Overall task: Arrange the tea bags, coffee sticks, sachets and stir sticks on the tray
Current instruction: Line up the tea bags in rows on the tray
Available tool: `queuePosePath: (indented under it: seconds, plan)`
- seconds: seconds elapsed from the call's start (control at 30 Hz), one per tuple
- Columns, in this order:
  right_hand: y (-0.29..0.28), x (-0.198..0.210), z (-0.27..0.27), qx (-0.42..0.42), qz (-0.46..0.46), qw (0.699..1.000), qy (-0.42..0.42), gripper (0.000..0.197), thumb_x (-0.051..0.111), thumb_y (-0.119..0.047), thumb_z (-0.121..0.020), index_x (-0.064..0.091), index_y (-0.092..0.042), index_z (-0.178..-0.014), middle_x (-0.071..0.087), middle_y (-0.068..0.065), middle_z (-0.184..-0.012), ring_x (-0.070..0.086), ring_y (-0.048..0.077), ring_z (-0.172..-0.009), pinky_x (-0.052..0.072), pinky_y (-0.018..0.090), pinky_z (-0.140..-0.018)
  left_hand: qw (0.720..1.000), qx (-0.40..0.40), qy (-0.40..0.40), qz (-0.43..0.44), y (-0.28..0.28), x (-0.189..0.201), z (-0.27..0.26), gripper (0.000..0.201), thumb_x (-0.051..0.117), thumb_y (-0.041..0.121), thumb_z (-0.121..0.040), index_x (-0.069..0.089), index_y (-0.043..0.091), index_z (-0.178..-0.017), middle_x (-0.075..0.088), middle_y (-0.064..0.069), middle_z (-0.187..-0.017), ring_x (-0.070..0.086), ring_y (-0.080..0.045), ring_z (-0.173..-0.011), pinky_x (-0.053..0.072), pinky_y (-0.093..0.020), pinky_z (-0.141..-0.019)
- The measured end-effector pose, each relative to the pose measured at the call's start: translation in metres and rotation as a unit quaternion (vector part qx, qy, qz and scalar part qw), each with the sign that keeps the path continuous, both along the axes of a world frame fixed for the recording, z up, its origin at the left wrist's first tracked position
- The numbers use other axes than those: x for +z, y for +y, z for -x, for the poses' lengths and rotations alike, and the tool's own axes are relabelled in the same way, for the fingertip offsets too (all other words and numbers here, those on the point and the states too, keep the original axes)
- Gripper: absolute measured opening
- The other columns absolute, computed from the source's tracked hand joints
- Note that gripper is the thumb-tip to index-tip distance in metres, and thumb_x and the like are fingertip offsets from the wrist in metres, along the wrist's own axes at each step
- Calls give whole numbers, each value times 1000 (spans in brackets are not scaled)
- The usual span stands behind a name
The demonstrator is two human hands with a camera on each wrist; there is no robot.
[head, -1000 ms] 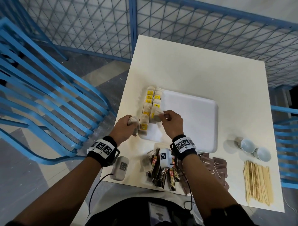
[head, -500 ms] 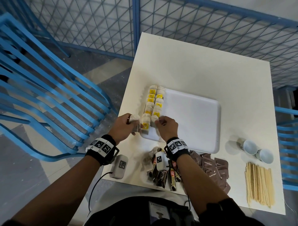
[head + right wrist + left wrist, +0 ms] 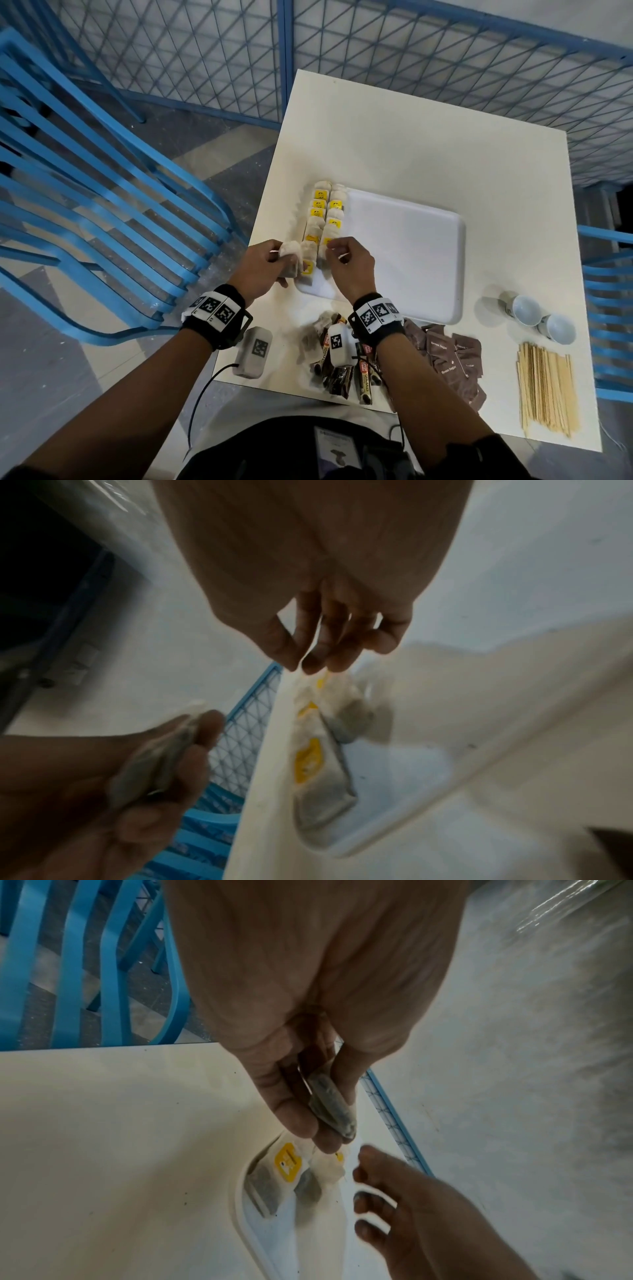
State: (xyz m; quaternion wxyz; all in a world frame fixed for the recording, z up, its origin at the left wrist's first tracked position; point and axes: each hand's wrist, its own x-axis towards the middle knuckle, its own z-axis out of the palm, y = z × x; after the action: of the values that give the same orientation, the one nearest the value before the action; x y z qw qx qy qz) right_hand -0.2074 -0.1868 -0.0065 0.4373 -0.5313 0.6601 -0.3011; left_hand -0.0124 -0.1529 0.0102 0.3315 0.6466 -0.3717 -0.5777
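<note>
A white tray (image 3: pixel 404 253) lies mid-table with tea bags (image 3: pixel 323 212) in two columns along its left edge, yellow tags up. My left hand (image 3: pixel 263 267) hovers at the tray's near left corner. It grips a spare tea bag (image 3: pixel 291 257), seen edge-on between thumb and fingers in the left wrist view (image 3: pixel 332 1104). My right hand (image 3: pixel 342 263) is curled over the near end of the right column. Its thumb and forefinger (image 3: pixel 315 656) pinch the top of the nearest tea bag (image 3: pixel 339 718), which lies on the tray.
Coffee sticks (image 3: pixel 342 373) and loose tea bags (image 3: pixel 315 332) lie under my right wrist at the near edge. Brown sachets (image 3: pixel 452 356), wooden stir sticks (image 3: pixel 544 387) and two small cups (image 3: pixel 527 310) sit to the right. A blue chair (image 3: pixel 102 205) stands left of the table.
My right hand has lowered its tea bag onto the near end of the right column. The left hand has stayed put with its tea bag.
</note>
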Motion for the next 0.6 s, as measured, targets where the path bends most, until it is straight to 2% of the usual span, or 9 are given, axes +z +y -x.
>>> queuePosePath:
  seconds: [0.13,0.27,0.37,0.47,0.53,0.6]
  plan:
    - [-3,18,-15,74,25,996,-45,6,72,-22,-89,74,-20,-94,73,-6,-88,66,9,-80,53,23,-74,1000,15,13,1,0,7,4,20,68,11,-96,63,-4,-108,75,-23,-92,72,-33,-80,58,-32,-56]
    - [-6,30,-21,120,30,992,-27,5,75,-26,-88,76,-22,-90,74,-6,-88,66,12,-79,47,13,-69,1000,14,20,3,1,12,8,22,67,14,-97,61,-6,-104,77,-15,-82,75,-28,-74,57,-32,-57]
    - [-8,29,-22,131,5,991,-14,2,75,-26,-88,75,-24,-87,74,-8,-86,67,12,-81,48,16,-72,1000,14,14,3,1,11,7,23,72,14,-94,62,-4,-103,77,-12,-79,75,-28,-73,57,-35,-59]
    - [-10,28,-19,108,7,994,-22,5,72,-21,-90,73,-18,-86,74,-6,-82,67,11,-77,51,22,-74,1000,13,4,3,2,8,7,25,73,22,-94,64,-1,-99,76,-18,-85,74,-30,-75,58,-39,-62]
    - [-11,30,-18,96,-3,995,-35,7,70,-20,-91,71,-16,-86,74,-5,-77,65,5,-70,49,20,-72,1000,22,6,3,2,7,7,25,70,22,-96,64,-2,-101,75,-24,-89,74,-32,-76,59,-41,-64]
    - [-13,31,-19,103,-27,994,-19,14,69,-30,-93,72,-17,-88,74,-7,-79,63,1,-69,45,15,-70,1000,29,6,9,2,6,7,26,70,20,-97,63,-5,-100,74,-26,-88,74,-37,-77,59,-43,-65]
